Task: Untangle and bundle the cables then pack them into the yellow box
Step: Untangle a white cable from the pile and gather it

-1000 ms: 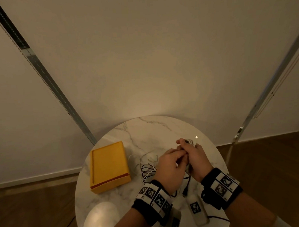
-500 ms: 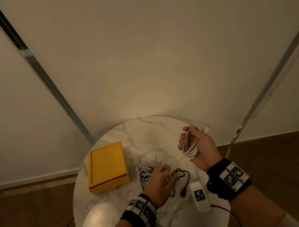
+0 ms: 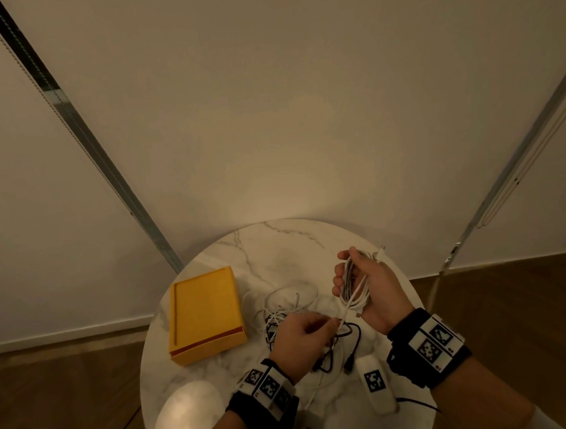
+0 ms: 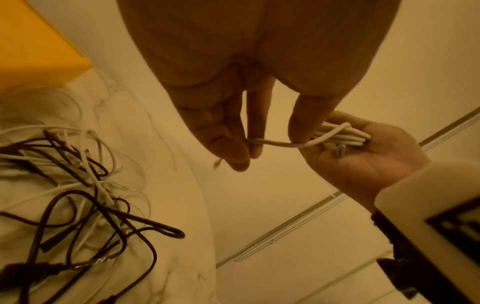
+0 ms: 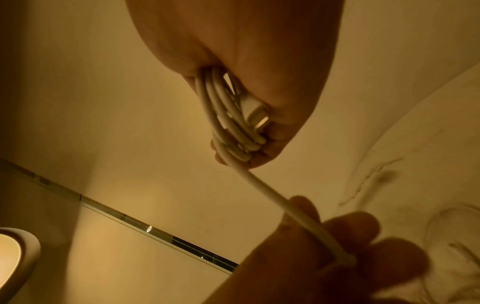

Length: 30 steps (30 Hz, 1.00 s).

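Above table (image 3: 217,376): right hand (image 3: 372,286) grip clasps coiled white cable (image 3: 354,284); left hand (image 3: 301,338) pinches its tail.

both wrists wore black bands (image 3: 429,354) bearing white blocks printed with black square-patterned tags (image 3: 264,384).

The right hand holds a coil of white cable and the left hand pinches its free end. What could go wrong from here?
1. The left hand pinches the white cable only near its free end, so it may slip out before the wrap is finished.
2. The right hand holds the coil with nothing tying it; a looser grip could let the loops spring apart.
3. The left hand is just above the tangled cables and could snag them.
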{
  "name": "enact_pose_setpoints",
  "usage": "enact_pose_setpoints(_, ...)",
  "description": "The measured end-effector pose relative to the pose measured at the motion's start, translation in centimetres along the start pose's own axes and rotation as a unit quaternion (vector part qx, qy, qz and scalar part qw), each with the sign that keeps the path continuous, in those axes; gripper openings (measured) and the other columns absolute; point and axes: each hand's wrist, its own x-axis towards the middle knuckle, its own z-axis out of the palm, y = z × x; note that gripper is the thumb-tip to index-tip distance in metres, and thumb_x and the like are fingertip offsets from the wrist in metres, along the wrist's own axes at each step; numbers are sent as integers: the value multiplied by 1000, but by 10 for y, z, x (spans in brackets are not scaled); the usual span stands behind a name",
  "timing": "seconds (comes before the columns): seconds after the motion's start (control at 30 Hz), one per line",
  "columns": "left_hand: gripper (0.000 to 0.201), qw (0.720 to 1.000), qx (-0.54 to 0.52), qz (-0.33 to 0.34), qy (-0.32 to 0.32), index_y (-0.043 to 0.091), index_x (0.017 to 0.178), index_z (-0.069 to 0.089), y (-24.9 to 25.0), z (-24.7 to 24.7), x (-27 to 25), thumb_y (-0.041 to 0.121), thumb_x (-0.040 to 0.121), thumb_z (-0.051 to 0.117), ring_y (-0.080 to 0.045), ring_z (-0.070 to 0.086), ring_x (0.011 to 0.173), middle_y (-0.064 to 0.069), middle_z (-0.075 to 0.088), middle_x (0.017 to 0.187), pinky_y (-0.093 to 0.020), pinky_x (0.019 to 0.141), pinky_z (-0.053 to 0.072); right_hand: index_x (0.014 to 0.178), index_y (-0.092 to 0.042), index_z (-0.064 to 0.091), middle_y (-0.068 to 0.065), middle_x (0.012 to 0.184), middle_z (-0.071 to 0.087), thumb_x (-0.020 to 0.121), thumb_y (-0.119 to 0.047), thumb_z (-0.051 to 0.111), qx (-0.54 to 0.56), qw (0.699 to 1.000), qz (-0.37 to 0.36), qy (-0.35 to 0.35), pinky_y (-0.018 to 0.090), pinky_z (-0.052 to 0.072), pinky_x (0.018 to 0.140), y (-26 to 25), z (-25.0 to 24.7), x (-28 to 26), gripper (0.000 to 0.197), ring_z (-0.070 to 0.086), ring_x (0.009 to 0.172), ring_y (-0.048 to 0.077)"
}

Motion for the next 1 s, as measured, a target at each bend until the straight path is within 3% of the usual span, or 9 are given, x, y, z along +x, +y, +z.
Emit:
enact_pose_setpoints(0.1,24,996,53,29,59,17,106,76,0,1,4,34,87,75,3,68,76,8,75,90,-14,68,52,101,-4,59,12,71,57,104,-27,49,-17,1000,7,8,34,49,54,3,-2,0,26,55,59,23)
enact_pose_setpoints(0.23,39,978,88,118,145,31,120,65,5,-3,4,24,84,79,1,65,96,19,63,112,-16,76,56,99,-2,61,12,70,58,104,-25,52,-42,999,20,28,34,50,54,7,-3,3,25,56,59,24)
enact_pose_setpoints(0.37,59,965,107,213,111,34,138,53,16,-10,9,8,89,72,0,55,122,24,47,140,-17,89,54,101,0,65,16,76,60,101,-29,57,-79,996,33,11,37,51,59,14,-4,2,30,60,63,27)
enact_pose_setpoints(0.47,70,958,163,219,85,39,146,45,20,-12,11,3,90,67,7,40,137,25,41,151,-12,107,38,98,5,68,23,84,66,98,-35,62,-109,993,44,-10,38,52,64,23,0,-1,40,65,75,33)
enact_pose_setpoints(0.53,75,958,173,213,79,41,149,40,21,-11,11,0,91,65,12,35,137,26,34,155,-7,109,32,107,8,68,24,92,68,98,-36,64,-116,992,45,-5,38,53,66,27,1,-1,45,66,82,34)
enact_pose_setpoints(0.67,81,964,169,197,65,54,147,20,22,-11,8,7,95,62,26,27,132,27,27,157,-4,108,29,102,3,70,21,91,62,98,-35,63,-115,992,49,-15,36,51,66,30,1,0,39,61,81,32)
enact_pose_setpoints(0.83,74,969,136,197,54,50,148,23,24,-13,8,-4,100,40,22,25,137,15,27,161,-10,113,29,112,9,68,31,104,69,100,-29,61,-149,986,67,-37,46,54,83,30,2,-3,41,67,93,42)
enact_pose_setpoints(0.93,78,968,137,199,64,51,146,29,24,-14,10,-9,98,38,10,30,142,24,31,155,-27,121,29,118,6,67,28,114,71,103,-25,56,-149,981,97,-77,46,56,94,29,4,-10,37,70,106,38)
enact_pose_setpoints(1.0,80,967,149,196,73,54,145,35,24,-13,11,-9,96,43,0,35,144,25,37,153,-32,120,33,120,6,67,30,115,70,104,-23,53,-125,980,119,-99,46,57,92,29,5,-14,35,69,108,40)
